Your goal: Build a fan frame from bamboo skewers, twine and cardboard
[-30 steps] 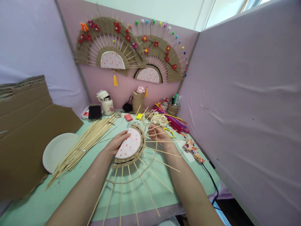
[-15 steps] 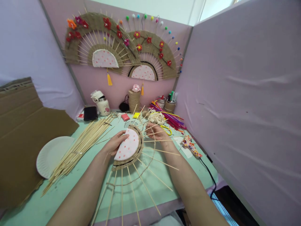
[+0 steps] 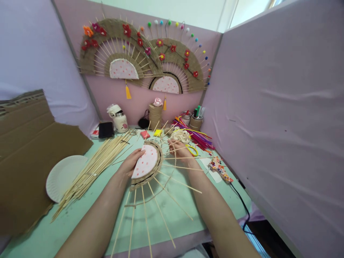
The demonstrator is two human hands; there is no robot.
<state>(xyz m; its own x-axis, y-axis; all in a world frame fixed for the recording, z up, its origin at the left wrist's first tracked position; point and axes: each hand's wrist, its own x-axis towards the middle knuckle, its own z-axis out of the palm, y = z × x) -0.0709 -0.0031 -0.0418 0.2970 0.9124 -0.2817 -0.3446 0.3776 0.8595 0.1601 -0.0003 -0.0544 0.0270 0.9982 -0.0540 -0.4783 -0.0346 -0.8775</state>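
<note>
A half-round fan piece [image 3: 146, 162] with a pink dotted centre and a woven twine rim lies on the green table, with thin bamboo sticks [image 3: 161, 211] fanning out from it. My left hand [image 3: 132, 162] grips its left edge, fingers curled over the dotted face. My right hand [image 3: 179, 147] is closed among the sticks at the fan's far right side, pinching twine that runs in an arc through the sticks. A tangle of pale twine [image 3: 182, 135] lies just beyond that hand.
A bundle of bamboo sticks [image 3: 95, 165] and a white paper plate [image 3: 63, 175] lie at left beside brown cardboard [image 3: 29, 150]. Pipe cleaners [image 3: 197, 138], yellow scissors [image 3: 192, 149], a glue gun [image 3: 219, 168], a twine roll [image 3: 155, 114], a jar [image 3: 118, 118] and pen cups [image 3: 197, 120] crowd the back. Two finished fans [image 3: 142, 57] hang on the wall.
The fan piece has turned a little and shifted away from me. My right hand has moved slightly further back among the sticks with the twine. My left hand keeps its hold.
</note>
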